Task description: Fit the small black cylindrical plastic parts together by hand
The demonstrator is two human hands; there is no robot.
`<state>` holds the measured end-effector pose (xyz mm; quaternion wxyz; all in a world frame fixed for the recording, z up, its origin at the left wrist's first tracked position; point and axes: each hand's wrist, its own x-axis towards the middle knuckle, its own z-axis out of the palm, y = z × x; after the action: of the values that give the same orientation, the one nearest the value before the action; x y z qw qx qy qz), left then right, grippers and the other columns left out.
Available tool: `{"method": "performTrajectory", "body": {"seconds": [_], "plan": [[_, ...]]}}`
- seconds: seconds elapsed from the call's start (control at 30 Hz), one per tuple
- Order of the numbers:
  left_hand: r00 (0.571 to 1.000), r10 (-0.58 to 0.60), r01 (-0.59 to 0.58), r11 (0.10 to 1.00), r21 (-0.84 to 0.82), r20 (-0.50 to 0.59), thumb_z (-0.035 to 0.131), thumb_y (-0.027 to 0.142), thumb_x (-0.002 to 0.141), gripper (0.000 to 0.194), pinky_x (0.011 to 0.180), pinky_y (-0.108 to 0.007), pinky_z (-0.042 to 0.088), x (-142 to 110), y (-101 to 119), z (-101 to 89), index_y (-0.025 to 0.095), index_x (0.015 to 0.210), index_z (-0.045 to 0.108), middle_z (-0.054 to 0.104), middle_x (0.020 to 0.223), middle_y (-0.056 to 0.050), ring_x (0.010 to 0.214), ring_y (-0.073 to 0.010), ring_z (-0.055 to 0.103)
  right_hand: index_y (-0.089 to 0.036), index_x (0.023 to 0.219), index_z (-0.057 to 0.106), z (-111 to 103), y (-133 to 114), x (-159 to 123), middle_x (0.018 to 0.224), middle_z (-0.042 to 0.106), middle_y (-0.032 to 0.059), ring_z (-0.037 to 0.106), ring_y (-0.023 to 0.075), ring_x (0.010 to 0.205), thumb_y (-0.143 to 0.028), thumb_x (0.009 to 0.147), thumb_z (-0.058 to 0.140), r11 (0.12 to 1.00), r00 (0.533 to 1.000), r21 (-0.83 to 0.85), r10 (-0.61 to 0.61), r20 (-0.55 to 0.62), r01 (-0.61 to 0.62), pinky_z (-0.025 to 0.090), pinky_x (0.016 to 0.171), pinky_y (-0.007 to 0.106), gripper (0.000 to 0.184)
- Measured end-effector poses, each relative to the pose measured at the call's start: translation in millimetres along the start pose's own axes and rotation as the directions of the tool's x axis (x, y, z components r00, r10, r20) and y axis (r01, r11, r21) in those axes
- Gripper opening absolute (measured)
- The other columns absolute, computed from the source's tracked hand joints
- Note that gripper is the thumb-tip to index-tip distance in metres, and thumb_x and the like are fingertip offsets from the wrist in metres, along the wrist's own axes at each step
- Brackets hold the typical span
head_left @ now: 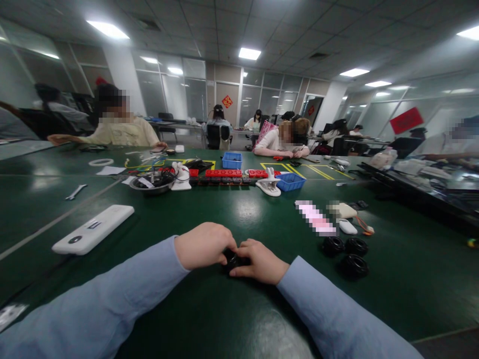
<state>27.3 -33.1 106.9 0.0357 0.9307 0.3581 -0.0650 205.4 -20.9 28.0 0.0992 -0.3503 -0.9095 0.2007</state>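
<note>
In front of me, low over the green table [179, 304], my two hands meet at a small black ring-shaped thing [231, 261]. It may be a coiled cable or a small tyre; the fingers hide much of it. My left hand [205, 245] is closed on its upper left side, the fingers bent downward. From the right, my right hand [260, 262] grips it between the thumb and curled fingers. Similar black rings lie to the right: a near ring [354, 266], a left ring [333, 245] and a far ring [357, 246].
A long white device [93, 229] lies left, beside a wrench [76, 192]. Further back are a metal bowl [155, 188] of black cables, red strips [223, 173], white clamps [269, 184] and a blue bin [291, 182]. Right are a phone-shaped pink item [316, 218] and a mouse [348, 227]. People sit opposite.
</note>
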Motion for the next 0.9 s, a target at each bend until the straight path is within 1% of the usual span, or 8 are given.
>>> {"method": "performTrajectory", "body": {"seconds": [0.2,0.37,0.9], "plan": [[1.0,0.006,-0.006,1.0,0.019,-0.015,0.07,0.024,0.072,0.029,0.074,-0.025,0.045,0.3,0.3,3.6,0.028,0.1,0.067,0.069,0.092,0.0,0.089,-0.0184,0.062,-0.016,0.093,0.067,1.7,1.4,0.1,0.079,0.058,0.004,0.051,0.0164,0.078,-0.044,0.073,0.067,1.0,1.0,0.002,-0.008,-0.008,0.008,0.036,0.069,0.026,0.034],[1.0,-0.005,0.006,1.0,0.031,-0.024,0.07,0.028,0.071,0.026,0.072,-0.024,0.045,2.2,-1.1,6.4,0.027,0.097,0.067,0.069,0.09,0.0,0.087,-0.0185,0.063,-0.018,0.098,0.067,0.9,-0.5,0.2,0.082,0.058,0.0042,0.051,0.0167,0.079,-0.042,0.073,0.067,1.0,1.0,0.006,0.0,0.004,0.0,0.036,0.07,0.026,0.035],[0.999,-0.035,0.035,0.999,0.035,-0.012,0.07,0.029,0.071,0.02,0.067,-0.024,0.044,3.7,1.9,4.6,0.025,0.09,0.069,0.069,0.084,-0.001,0.082,-0.0193,0.063,-0.017,0.092,0.067,1.9,1.5,0.4,0.08,0.058,0.0042,0.051,0.0166,0.078,-0.043,0.073,0.067,1.0,1.0,0.013,-0.007,-0.006,0.007,0.037,0.07,0.026,0.032]]}}
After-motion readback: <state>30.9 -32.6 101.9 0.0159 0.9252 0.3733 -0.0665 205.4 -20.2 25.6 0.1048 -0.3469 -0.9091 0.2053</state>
